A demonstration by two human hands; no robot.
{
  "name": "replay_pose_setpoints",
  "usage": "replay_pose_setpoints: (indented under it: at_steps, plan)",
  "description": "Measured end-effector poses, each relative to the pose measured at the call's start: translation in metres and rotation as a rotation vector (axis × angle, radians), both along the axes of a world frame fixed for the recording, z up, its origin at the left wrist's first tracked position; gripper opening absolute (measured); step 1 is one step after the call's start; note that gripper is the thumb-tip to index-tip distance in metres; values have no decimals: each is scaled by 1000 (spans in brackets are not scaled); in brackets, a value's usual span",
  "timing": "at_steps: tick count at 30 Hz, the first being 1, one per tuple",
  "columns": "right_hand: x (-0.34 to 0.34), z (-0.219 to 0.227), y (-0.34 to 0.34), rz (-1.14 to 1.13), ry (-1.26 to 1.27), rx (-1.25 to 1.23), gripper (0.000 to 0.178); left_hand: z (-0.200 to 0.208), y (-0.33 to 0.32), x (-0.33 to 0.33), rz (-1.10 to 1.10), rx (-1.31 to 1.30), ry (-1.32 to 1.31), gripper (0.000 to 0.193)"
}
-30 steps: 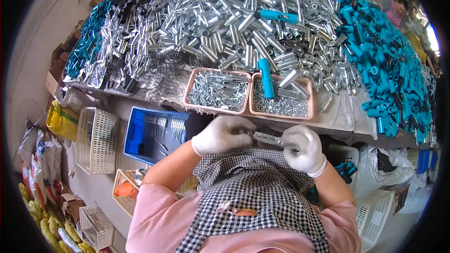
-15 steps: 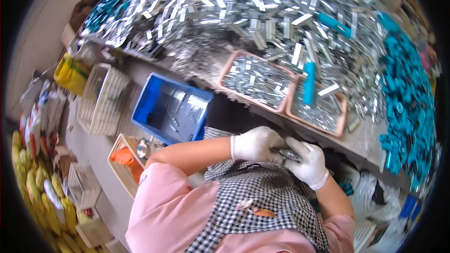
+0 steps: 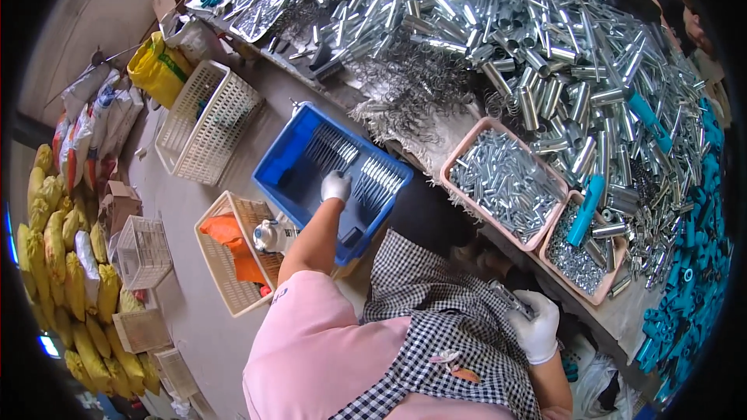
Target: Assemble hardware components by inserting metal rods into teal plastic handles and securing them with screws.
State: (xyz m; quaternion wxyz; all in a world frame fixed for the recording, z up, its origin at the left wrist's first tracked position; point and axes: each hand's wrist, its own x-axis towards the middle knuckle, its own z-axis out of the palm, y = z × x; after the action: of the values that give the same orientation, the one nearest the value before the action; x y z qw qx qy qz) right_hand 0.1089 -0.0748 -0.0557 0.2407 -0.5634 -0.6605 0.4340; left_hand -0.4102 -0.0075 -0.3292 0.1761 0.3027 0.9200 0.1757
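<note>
The left hand (image 3: 336, 186), in a white glove, reaches into a blue bin (image 3: 282, 160), with the arm stretched out; its fingertips are hidden from above, so I cannot tell whether they are spread or pinching anything. Just beyond it in the bin lie slim metal parts in two rows: a dark row (image 3: 330, 148) near the far end and a brighter row (image 3: 381, 183) along the bench side. The right hand (image 3: 535, 330), gloved too, has its fingers curled around a small silvery metal piece (image 3: 511, 301), held above the checked apron (image 3: 451, 319) and pointing up and to the left. Well apart from the left hand, on the bench (image 3: 622, 320), stand two pink trays side by side: the larger one (image 3: 490, 215) is full of short metal pins (image 3: 506, 183), and the smaller one (image 3: 572, 281) holds tiny metal bits, with a teal tube (image 3: 587, 210) lying across it. Behind them spreads a heap of shiny tubes (image 3: 560, 85), with tangled springs (image 3: 412, 74) on its left and a pile of teal parts (image 3: 685, 295) on its right. On the floor, left of the blue bin, are a white basket (image 3: 222, 138) and a cream basket with an orange bag (image 3: 237, 249) inside.
</note>
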Motion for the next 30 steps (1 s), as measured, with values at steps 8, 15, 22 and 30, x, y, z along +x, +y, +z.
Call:
replay_pose_setpoints:
  at_steps: [8, 15, 22, 30]
  plan:
    - [-2, 2, 1, 62, -33, -16, 35, -66, 83, -10, -264, -291, -41, 44]
    - [1, -19, -4, 83, 6, 66, 40, -90, 75, -47, -586, -288, 3, 50]
    - [-4, -25, -10, 132, -5, 176, 39, -70, 106, -3, -502, -374, -45, 60]
    - [4, -6, -17, 3, 21, 244, 39, -12, 68, -18, -866, -89, 301, 24]
